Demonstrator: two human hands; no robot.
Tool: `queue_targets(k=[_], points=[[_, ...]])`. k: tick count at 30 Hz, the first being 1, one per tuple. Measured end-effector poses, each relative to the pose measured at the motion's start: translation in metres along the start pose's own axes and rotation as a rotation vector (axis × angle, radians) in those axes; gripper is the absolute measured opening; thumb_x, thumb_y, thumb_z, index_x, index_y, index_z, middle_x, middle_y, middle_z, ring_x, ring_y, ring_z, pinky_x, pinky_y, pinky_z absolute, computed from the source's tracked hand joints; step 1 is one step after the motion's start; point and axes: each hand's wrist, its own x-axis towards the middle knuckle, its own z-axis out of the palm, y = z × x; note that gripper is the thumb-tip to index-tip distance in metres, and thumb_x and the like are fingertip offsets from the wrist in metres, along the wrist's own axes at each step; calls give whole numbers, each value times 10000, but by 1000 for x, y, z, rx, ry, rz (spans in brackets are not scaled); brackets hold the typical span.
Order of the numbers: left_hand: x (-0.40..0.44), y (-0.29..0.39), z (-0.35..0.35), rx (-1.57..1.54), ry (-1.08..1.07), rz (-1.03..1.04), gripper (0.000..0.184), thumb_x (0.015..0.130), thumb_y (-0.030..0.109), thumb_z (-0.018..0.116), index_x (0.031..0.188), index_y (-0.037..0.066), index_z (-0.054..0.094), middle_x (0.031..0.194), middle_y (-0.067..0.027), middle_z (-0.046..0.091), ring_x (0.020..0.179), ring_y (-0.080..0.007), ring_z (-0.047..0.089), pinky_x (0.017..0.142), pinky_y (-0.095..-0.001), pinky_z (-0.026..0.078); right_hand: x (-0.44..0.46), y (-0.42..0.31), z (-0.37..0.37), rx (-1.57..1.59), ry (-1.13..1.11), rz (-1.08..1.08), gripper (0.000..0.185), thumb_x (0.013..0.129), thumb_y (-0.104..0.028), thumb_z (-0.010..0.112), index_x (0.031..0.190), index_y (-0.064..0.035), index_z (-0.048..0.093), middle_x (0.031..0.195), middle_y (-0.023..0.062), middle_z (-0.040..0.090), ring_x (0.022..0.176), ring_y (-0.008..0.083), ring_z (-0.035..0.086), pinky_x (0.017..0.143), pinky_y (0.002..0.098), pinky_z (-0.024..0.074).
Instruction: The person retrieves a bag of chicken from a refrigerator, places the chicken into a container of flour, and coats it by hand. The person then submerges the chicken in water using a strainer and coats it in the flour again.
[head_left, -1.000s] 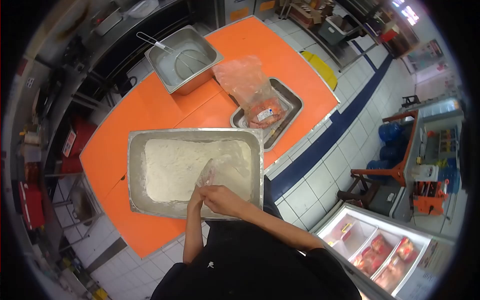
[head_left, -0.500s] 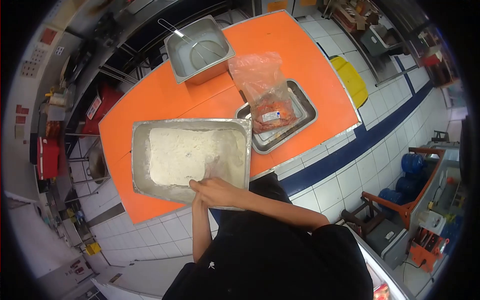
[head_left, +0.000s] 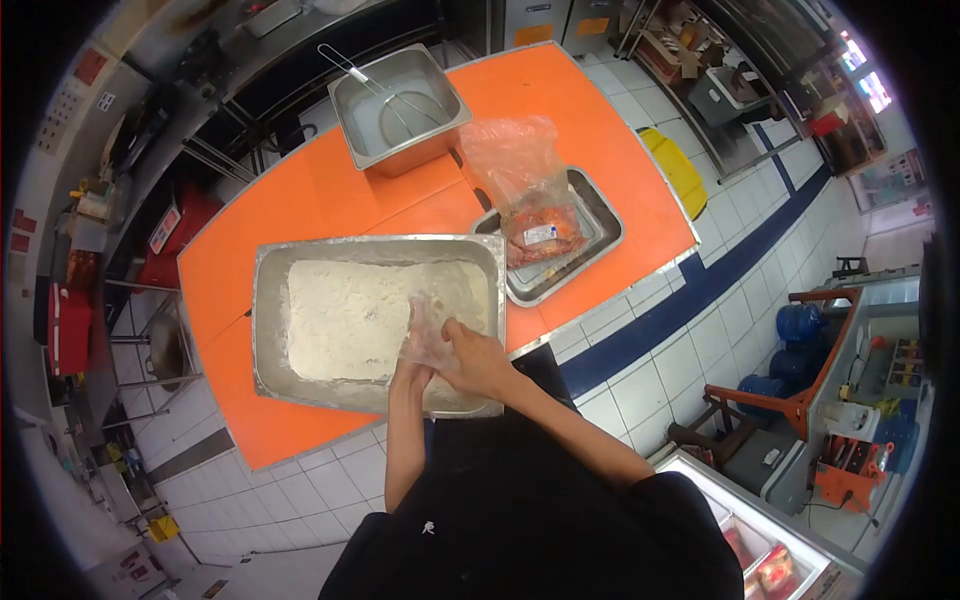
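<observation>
A deep metal pan [head_left: 268, 385] holds a broad layer of white flour [head_left: 340, 320]. Over the pan's right half is my left hand [head_left: 426, 345], inside a thin clear plastic glove [head_left: 418, 318]; its fingers point away from me and look stretched out, though blurred. My right hand [head_left: 476, 358] is beside it at the near right of the pan, fingers closed at the glove's edge near the left wrist.
Behind the pan on the orange table [head_left: 310, 205] is a deep metal container [head_left: 455, 122] with a wire-handled strainer [head_left: 362, 76]. A shallow tray [head_left: 612, 225] holds a plastic bag of reddish food [head_left: 545, 235]. A freezer [head_left: 690, 470] stands at lower right.
The hands were close together at the left wrist; my right hand has now shifted to the right and up beside the gloved left hand. The camera view has also shifted.
</observation>
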Motion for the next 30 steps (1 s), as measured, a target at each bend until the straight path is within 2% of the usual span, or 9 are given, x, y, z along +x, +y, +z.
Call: queue_targets(k=[5,12,14,17,21,23,24,26,30], points=[[2,12,21,-76,-175,80,755,924,628,448,1471,131,297,1422,-62,353,1199,-273,462,942,-408,447,6,2,24,69,-45,0,167,768,-101,621,870,18,565,761,228,622,757,428,610,673,473,482],[27,1,-9,-119,-54,55,782,905,664,429,1489,169,271,1449,-78,294,1199,-388,445,971,-513,411,-1,-21,15,255,-156,-110,118,777,-70,589,811,36,629,729,253,610,712,432,606,641,469,473],[15,1,12,-49,66,360,663,929,595,467,1411,149,372,1364,-93,378,1154,-335,487,944,-459,447,1,-16,16,236,-203,-117,135,791,-79,583,835,34,642,723,251,609,686,429,602,633,460,471],[74,-47,-59,-142,301,424,561,948,526,485,1265,65,446,1316,-114,452,1140,-285,497,948,-437,466,-3,-8,13,227,-287,-87,120,806,-93,581,808,24,607,703,235,600,665,419,592,616,447,465],[50,-41,-37,-204,559,382,476,977,411,499,1289,60,422,1272,-107,484,1131,-251,499,952,-393,467,-8,5,-23,125,-493,-74,161,840,-138,604,787,4,549,659,189,587,615,362,587,581,416,453],[34,-39,-44,-211,190,495,420,994,325,489,1301,52,398,1252,-101,477,1115,-223,504,972,-364,456,-12,6,-52,327,-381,-32,243,866,-200,635,776,-19,499,639,136,562,571,271,564,554,373,438],[35,-41,-42,-212,209,508,420,994,325,489,1301,52,398,1252,-101,477,1115,-223,504,972,-364,456,-14,13,-66,338,-398,-43,243,866,-200,635,776,-19,499,639,136,562,571,271,564,554,373,438],[49,-34,-40,-85,270,609,265,991,370,492,1045,119,559,978,-38,593,905,-199,588,829,-347,510,-12,34,-94,356,-319,115,251,879,-237,655,798,-30,539,634,75,547,561,174,532,546,325,430],[22,21,95,-216,503,618,272,1001,355,467,1029,101,562,975,-36,593,885,-185,584,817,-314,506,-20,101,-148,414,17,276,212,898,-204,649,819,-26,566,615,17,518,584,78,491,535,271,406]])
